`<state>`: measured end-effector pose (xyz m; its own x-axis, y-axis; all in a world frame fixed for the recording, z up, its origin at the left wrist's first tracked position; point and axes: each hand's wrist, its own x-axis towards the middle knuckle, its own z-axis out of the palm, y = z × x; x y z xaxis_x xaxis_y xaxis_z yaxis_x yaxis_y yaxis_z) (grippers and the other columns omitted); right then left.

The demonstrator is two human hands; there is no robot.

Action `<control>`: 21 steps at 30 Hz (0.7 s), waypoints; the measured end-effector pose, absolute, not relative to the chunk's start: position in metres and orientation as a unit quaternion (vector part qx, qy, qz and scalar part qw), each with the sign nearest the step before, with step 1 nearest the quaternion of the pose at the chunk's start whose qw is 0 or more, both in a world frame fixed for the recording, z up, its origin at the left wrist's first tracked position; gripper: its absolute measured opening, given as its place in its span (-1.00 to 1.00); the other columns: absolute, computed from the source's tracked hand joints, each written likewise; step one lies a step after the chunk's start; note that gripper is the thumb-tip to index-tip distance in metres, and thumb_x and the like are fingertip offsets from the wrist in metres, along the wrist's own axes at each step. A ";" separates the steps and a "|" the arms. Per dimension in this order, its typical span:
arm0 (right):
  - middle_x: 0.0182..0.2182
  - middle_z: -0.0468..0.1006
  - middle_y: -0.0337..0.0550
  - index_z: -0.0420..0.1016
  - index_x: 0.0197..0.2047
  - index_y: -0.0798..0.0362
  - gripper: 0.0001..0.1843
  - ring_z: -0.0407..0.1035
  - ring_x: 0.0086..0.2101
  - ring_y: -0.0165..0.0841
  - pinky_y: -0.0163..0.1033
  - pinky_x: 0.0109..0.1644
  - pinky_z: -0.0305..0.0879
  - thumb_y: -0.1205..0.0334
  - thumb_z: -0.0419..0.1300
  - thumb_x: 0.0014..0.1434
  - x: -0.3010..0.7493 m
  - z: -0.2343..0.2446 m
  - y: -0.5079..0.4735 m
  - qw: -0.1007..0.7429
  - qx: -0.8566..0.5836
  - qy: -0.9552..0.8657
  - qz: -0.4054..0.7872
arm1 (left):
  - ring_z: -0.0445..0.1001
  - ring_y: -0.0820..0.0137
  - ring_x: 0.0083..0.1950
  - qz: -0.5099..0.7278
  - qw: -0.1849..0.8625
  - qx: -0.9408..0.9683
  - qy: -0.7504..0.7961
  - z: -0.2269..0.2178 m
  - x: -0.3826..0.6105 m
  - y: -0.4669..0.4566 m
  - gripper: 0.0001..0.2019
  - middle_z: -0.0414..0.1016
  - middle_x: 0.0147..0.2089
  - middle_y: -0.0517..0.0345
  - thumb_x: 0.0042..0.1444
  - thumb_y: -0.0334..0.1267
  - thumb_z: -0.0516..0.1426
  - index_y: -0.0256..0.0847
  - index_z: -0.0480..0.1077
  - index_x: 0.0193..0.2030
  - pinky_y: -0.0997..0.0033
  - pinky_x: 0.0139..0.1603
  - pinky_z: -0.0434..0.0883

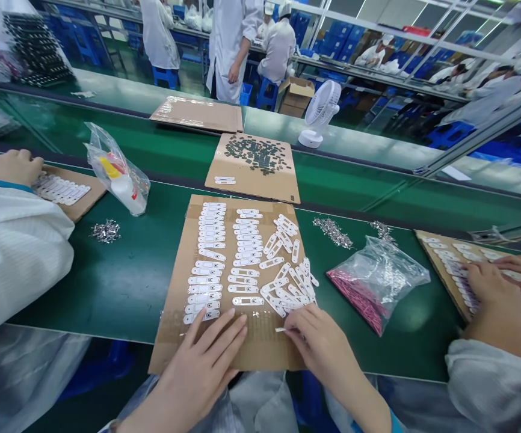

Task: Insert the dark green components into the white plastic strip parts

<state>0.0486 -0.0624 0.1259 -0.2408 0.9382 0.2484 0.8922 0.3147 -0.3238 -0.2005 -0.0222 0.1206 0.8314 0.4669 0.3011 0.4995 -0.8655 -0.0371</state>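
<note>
My left hand (210,361) lies over the near left part of a cardboard sheet (260,349), fingers spread, a fingertip by the lowest of the white slotted plastic strips (204,297). These strips form two columns on the cardboard. To their right is a loose heap of the same strips (287,288). My right hand (319,343) is just below the heap, thumb and fingers pinched around a white plastic strip (280,329). Only one end of that strip shows; the fingers hide the rest.
Behind, another cardboard sheet (283,186) holds many small dark pieces (260,153). Right of me lie a bag of pink sticks (369,294) and small metal parts (332,233). A bagged glue bottle (123,183) stands left. Co-workers' hands (12,167) work on both sides. A white fan (319,114) stands beyond.
</note>
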 end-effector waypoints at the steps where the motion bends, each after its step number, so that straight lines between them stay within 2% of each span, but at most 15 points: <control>1: -0.43 0.48 -0.16 0.38 -0.28 0.04 -0.79 0.32 -0.42 -0.35 -0.26 -0.39 0.26 0.40 -0.04 0.30 0.045 0.130 -0.063 0.199 -0.565 -0.799 0.058 | -0.06 0.25 0.41 -0.141 0.058 -0.956 -0.250 0.120 -0.202 -0.024 -0.61 0.25 0.31 0.22 0.27 -0.34 -0.04 -0.23 0.25 0.23 0.00 0.43 -0.40; 4: -0.31 0.52 -0.10 0.39 -0.04 0.08 -0.71 0.36 -0.35 -0.35 -0.27 -0.36 0.33 0.48 -0.04 0.27 0.032 0.140 -0.064 0.215 -0.501 -0.835 0.074 | 0.09 0.25 0.35 -0.141 0.053 -0.956 -0.253 0.120 -0.207 -0.028 -0.59 0.25 0.30 0.23 0.23 -0.41 -0.03 -0.25 0.25 0.23 0.01 0.43 -0.38; 9: -0.27 0.56 -0.06 0.41 -0.19 0.15 -0.77 0.44 -0.14 -0.33 -0.26 -0.08 0.45 0.53 -0.02 0.24 0.012 0.135 -0.057 0.300 -0.395 -0.857 0.138 | 0.15 0.32 0.33 -0.157 0.026 -0.945 -0.286 0.118 -0.216 -0.031 -0.56 0.29 0.28 0.20 0.18 -0.51 -0.03 -0.27 0.27 0.21 0.10 0.44 -0.28; 12: -0.20 0.56 -0.01 0.42 -0.20 0.16 -0.78 0.40 -0.02 -0.31 -0.23 0.00 0.45 0.54 -0.01 0.22 0.015 0.124 -0.050 0.306 -0.378 -0.859 0.160 | 0.15 0.32 0.32 -0.159 0.029 -0.946 -0.282 0.116 -0.218 -0.033 -0.55 0.28 0.28 0.20 0.17 -0.53 -0.03 -0.26 0.28 0.20 0.10 0.44 -0.25; 15: -0.05 0.53 0.06 0.43 -0.14 0.14 -0.75 0.33 0.08 -0.22 -0.07 0.06 0.43 0.52 -0.01 0.23 0.027 0.121 -0.047 0.290 -0.400 -0.863 0.104 | 0.17 0.30 0.31 -0.156 0.037 -0.949 -0.270 0.115 -0.216 -0.034 -0.52 0.27 0.29 0.24 0.14 -0.55 -0.04 -0.22 0.29 0.19 0.07 0.43 -0.21; 18: -0.10 0.54 0.03 0.43 -0.13 0.10 -0.75 0.41 -0.04 -0.24 -0.10 -0.06 0.47 0.50 0.00 0.23 0.036 0.124 -0.052 0.295 -0.467 -0.831 0.067 | 0.17 0.30 0.31 -0.140 0.032 -0.956 -0.257 0.117 -0.212 -0.033 -0.44 0.25 0.30 0.29 0.07 -0.61 -0.08 -0.21 0.28 0.20 0.03 0.43 -0.29; 21: -0.26 0.54 -0.05 0.42 -0.13 0.07 -0.82 0.43 -0.27 -0.30 -0.19 -0.26 0.44 0.42 0.09 0.20 0.029 0.128 -0.060 0.292 -0.533 -0.789 0.088 | 0.07 0.27 0.35 -0.136 0.019 -0.956 -0.259 0.117 -0.206 -0.028 -0.48 0.21 0.32 0.29 0.12 -0.52 -0.07 -0.21 0.23 0.24 0.03 0.42 -0.40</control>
